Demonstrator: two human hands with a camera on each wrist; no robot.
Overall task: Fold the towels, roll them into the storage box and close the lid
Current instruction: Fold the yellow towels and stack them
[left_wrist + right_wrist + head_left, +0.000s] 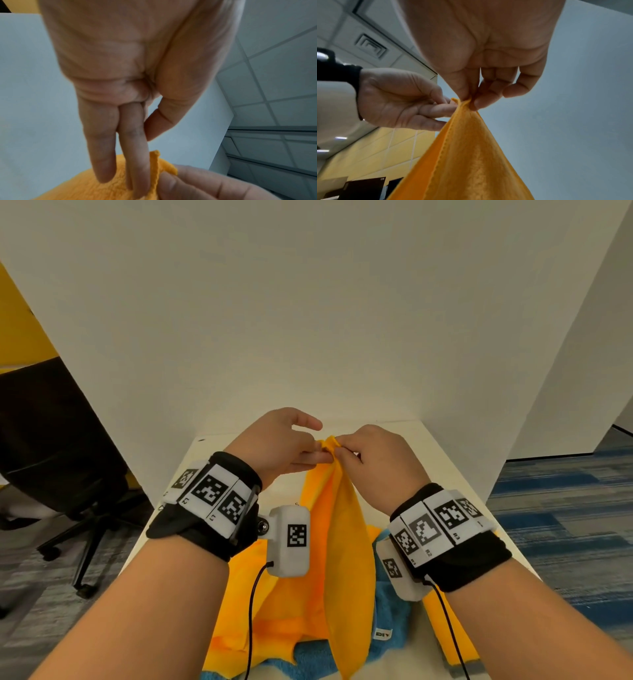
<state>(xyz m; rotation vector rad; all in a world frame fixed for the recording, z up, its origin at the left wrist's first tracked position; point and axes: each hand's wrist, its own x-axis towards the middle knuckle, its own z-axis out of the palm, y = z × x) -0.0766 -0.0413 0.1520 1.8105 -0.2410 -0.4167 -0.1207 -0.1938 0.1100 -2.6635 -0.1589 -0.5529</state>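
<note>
Desk (486, 474) has a heap of 2 towels at its near edge, blue towel (390, 614) underneath. Orange towel (346, 559), soft and fuzzy, hangs off 1 corner pinched by right hand (376, 460); left hand (284, 443) just touches it with straight fingers. Corner could slip if that pinch loosens.

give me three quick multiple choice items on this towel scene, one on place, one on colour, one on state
1. Where does the blue towel lie?
A. on the table
B. on the chair
C. on the floor

2. What colour is the lifted towel?
A. green
B. orange
C. white

3. How does the right hand meet that towel?
A. pinches its corner
B. presses it flat
C. stays clear of it

Answers: 1 A, it lies on the table under orange cloth. 2 B, it is orange in every view. 3 A, the fingers pinch the corner.
</note>
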